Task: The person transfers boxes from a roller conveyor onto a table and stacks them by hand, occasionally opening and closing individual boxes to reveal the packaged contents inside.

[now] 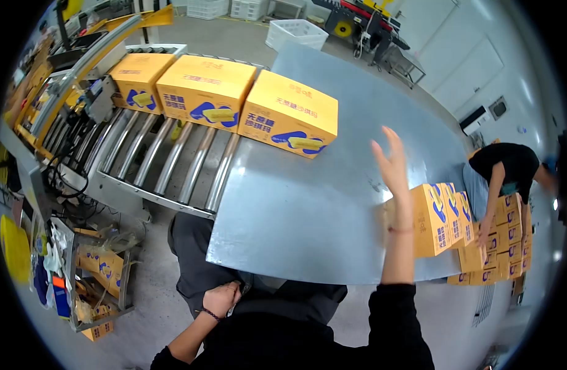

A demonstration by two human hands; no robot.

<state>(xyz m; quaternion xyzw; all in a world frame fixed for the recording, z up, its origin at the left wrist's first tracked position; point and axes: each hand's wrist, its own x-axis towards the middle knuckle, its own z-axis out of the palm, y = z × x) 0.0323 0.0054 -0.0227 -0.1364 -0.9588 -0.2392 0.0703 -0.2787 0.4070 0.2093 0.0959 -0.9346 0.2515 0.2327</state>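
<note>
My right hand point(394, 166) is raised over the metal table point(283, 216), its fingers apart and nothing in them. Just beyond its wrist, several yellow cartons point(431, 222) stand in a row at the table's right edge. My left hand point(221, 299) rests on my lap with the fingers curled in, and I see nothing in it. At the far left of the table, a yellow carton point(289, 114) with blue print sits where the rollers meet the tabletop. Behind it, two similar cartons point(203, 92) point(141, 80) line up on the roller conveyor point(166, 160).
A co-worker point(502, 172) bends over stacked cartons point(505, 240) on the right. A metal rack point(126, 277) with flattened cartons and plastic stands at the lower left. White crates point(295, 34) and a machine point(357, 24) are on the floor at the back.
</note>
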